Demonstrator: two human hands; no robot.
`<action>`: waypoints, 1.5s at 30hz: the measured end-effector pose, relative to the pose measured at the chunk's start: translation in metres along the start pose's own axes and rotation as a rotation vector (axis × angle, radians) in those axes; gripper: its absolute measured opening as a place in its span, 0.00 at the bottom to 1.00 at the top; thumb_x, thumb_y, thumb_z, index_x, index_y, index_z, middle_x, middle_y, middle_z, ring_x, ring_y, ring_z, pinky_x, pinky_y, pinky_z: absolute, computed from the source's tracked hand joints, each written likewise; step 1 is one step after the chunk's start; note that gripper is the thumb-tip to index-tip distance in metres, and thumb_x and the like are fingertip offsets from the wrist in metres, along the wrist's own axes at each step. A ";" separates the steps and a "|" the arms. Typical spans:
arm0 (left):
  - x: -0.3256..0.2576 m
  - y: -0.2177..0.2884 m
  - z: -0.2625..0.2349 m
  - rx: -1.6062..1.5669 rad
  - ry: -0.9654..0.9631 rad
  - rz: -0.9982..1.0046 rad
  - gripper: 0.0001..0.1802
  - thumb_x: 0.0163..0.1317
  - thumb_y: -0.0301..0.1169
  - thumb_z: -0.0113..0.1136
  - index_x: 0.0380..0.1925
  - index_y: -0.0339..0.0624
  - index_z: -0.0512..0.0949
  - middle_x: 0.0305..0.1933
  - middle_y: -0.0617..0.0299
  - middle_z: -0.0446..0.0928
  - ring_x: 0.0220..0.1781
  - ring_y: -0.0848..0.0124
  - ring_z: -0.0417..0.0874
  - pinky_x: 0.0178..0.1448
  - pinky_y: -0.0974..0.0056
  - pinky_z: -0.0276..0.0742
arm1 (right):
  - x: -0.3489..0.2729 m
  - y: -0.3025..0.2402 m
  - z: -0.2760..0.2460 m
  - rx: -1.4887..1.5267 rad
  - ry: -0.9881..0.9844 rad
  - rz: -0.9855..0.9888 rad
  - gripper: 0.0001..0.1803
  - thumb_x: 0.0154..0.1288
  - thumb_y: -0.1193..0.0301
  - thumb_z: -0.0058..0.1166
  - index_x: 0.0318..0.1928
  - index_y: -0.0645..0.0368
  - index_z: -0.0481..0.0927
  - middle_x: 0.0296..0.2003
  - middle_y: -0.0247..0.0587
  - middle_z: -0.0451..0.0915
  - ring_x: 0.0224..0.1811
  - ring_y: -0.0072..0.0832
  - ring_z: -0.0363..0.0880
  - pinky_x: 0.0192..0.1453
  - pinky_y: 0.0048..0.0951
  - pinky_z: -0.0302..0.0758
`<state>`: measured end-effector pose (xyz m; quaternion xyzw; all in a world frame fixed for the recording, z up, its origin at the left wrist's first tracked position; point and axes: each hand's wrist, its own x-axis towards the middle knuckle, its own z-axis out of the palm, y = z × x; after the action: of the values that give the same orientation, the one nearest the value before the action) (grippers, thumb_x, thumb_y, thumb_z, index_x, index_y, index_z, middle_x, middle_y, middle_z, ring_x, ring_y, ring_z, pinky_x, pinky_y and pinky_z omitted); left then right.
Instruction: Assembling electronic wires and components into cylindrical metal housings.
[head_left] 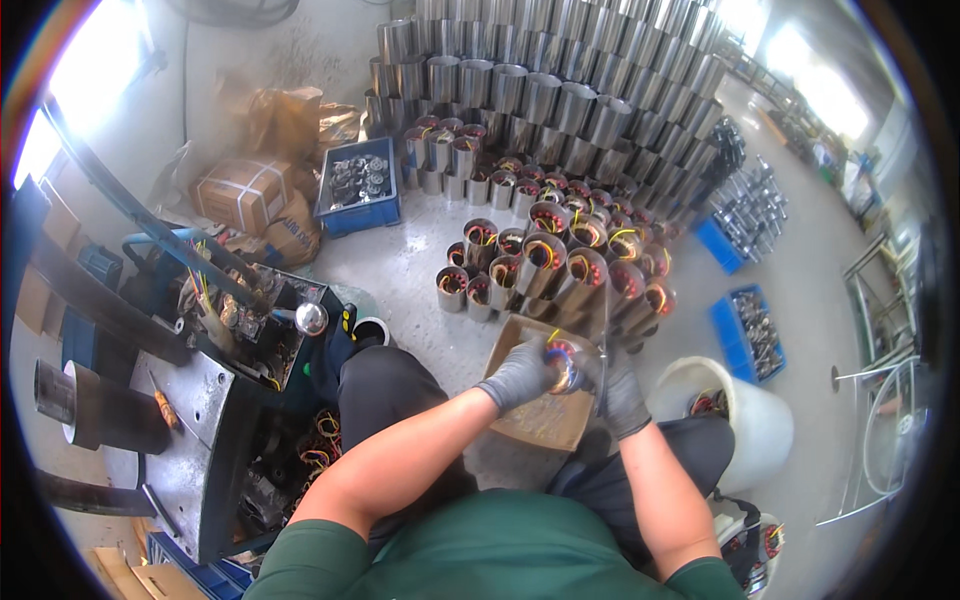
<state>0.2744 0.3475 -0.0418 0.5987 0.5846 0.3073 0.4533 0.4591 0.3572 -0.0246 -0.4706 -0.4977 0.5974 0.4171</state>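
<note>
My left hand (518, 375), in a grey glove, is closed around a motor stator (566, 366) with blue and red windings and a yellow wire sticking up. My right hand (624, 396), also gloved, is just right of it. Motion smears its fingers, so their grip is unclear. A thin, see-through streak rises beside this hand; I cannot make out what it is. Below both hands, between my knees, sits an open cardboard box (548, 432). Just beyond are several metal cylinders (538, 284) standing upright, with red windings and yellow wires inside.
Tall rows of shiny metal cylinders (540, 92) stand against the back. Blue crates of metal parts (327, 216) are on the floor at both sides. A white bucket (768, 432) is by my right knee. At left stands a machine with a metal table (190, 400) and a screwdriver (165, 408).
</note>
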 end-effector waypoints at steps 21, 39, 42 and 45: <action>-0.013 0.013 0.001 -0.250 -0.176 -0.009 0.27 0.61 0.16 0.51 0.62 0.38 0.66 0.49 0.52 0.78 0.50 0.68 0.79 0.54 0.63 0.78 | 0.005 0.011 0.005 0.254 0.111 -0.055 0.19 0.59 0.77 0.64 0.49 0.62 0.71 0.34 0.37 0.79 0.32 0.23 0.80 0.36 0.25 0.80; -0.011 0.026 -0.034 -0.529 -0.291 -0.032 0.19 0.69 0.43 0.59 0.48 0.40 0.79 0.31 0.70 0.74 0.30 0.81 0.71 0.37 0.73 0.70 | 0.043 0.124 -0.063 0.518 0.104 0.318 0.12 0.65 0.64 0.57 0.41 0.59 0.77 0.28 0.46 0.81 0.19 0.31 0.79 0.18 0.28 0.75; -0.013 0.009 -0.041 -0.689 -0.255 -0.064 0.18 0.68 0.42 0.61 0.47 0.40 0.79 0.30 0.70 0.73 0.29 0.80 0.71 0.37 0.73 0.71 | 0.025 0.095 -0.032 0.338 0.055 0.543 0.15 0.67 0.59 0.53 0.42 0.59 0.77 0.26 0.47 0.81 0.16 0.31 0.76 0.16 0.27 0.69; -0.018 0.004 -0.042 -0.631 -0.273 -0.087 0.18 0.67 0.41 0.63 0.48 0.39 0.79 0.31 0.69 0.75 0.30 0.80 0.72 0.36 0.73 0.71 | 0.007 0.078 -0.015 0.336 0.000 0.730 0.15 0.68 0.60 0.53 0.44 0.58 0.74 0.26 0.46 0.80 0.19 0.31 0.78 0.19 0.28 0.72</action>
<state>0.2364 0.3376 -0.0181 0.4393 0.4195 0.3704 0.7027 0.4694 0.3550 -0.1034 -0.5418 -0.1933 0.7792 0.2488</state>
